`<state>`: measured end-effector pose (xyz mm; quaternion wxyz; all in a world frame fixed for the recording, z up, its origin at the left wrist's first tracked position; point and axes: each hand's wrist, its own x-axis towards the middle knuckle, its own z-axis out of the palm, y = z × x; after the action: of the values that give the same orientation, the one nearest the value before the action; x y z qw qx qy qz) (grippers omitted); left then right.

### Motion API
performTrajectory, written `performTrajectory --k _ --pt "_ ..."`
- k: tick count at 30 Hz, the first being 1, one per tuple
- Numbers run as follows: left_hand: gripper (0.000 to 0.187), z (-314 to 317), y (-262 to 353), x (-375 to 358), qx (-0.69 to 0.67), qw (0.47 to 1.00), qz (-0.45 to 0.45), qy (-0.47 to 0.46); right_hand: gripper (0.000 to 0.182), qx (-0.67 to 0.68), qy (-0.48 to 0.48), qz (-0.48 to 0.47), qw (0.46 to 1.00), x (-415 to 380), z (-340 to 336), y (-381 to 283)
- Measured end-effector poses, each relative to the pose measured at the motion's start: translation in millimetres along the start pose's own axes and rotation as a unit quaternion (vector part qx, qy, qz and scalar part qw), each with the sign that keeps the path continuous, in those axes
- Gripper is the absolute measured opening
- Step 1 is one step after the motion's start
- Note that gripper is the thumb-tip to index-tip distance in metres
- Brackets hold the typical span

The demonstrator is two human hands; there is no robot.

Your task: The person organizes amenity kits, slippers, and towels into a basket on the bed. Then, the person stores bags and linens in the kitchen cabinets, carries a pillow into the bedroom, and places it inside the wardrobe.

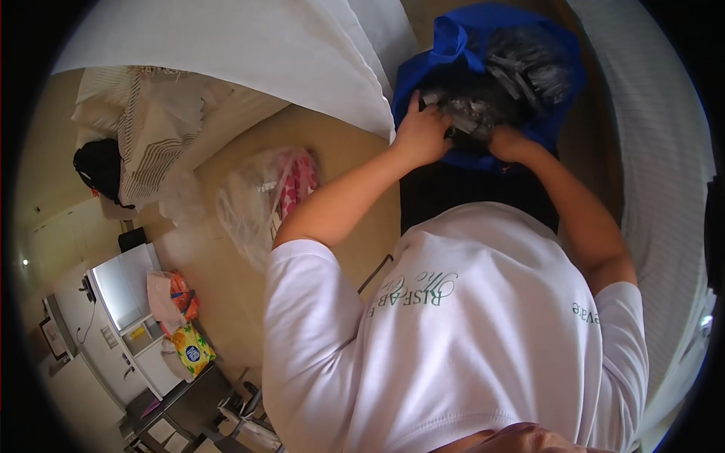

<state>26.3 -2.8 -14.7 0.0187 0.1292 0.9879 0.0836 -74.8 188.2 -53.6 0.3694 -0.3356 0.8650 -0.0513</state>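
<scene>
A blue bag point(563, 113) stands open at the top, with many clear crinkled plastic packets point(529, 64) and something dark inside. At its near left side, my left hand point(424, 134) has its fingers curled on a clear plastic packet point(472, 113), one finger pointing up along the bag's edge. My right hand point(512, 143) reaches over the near rim, close to the same packet; its fingertips are hidden inside the bag.
White cloth point(249, 45) hangs at the upper left, and a pale striped surface point(664, 189) runs down the right. On the floor lies a clear plastic bag point(245, 196) with pink patterned cloth. Farther left are a black backpack point(100, 170), white cabinets point(124, 287) and colourful packages point(192, 349).
</scene>
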Motion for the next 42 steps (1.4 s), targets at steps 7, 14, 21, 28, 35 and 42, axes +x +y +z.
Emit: performTrajectory --k 7,14,21,28,35,42 --pt "0.025 8.6 9.8 2.8 -0.133 0.987 -0.073 -0.043 0.026 0.222 0.202 -0.112 0.947 -11.9 -11.2 -35.8" --pt "0.024 -10.1 9.1 -6.1 -0.145 0.979 -0.059 -0.133 0.027 0.035 0.165 -0.248 0.954 6.9 3.9 -28.6" --pt "0.026 -8.5 -2.7 -19.4 -0.096 0.993 -0.033 -0.063 0.023 -0.060 0.182 -0.245 0.950 -20.4 -14.8 -21.4" --pt "0.035 -12.2 1.8 -35.3 -0.058 0.996 0.017 -0.066 0.016 -0.129 0.208 -0.273 0.930 -27.0 -3.8 -14.8" --pt "0.027 -1.9 18.0 -31.0 -0.075 0.997 -0.006 -0.014 0.031 -0.049 0.195 -0.113 0.973 -1.7 -0.2 -36.1" --pt "0.027 5.8 8.1 -14.7 -0.034 0.997 -0.005 0.070 0.037 -0.024 0.283 -0.056 0.957 8.1 -22.0 -38.3"
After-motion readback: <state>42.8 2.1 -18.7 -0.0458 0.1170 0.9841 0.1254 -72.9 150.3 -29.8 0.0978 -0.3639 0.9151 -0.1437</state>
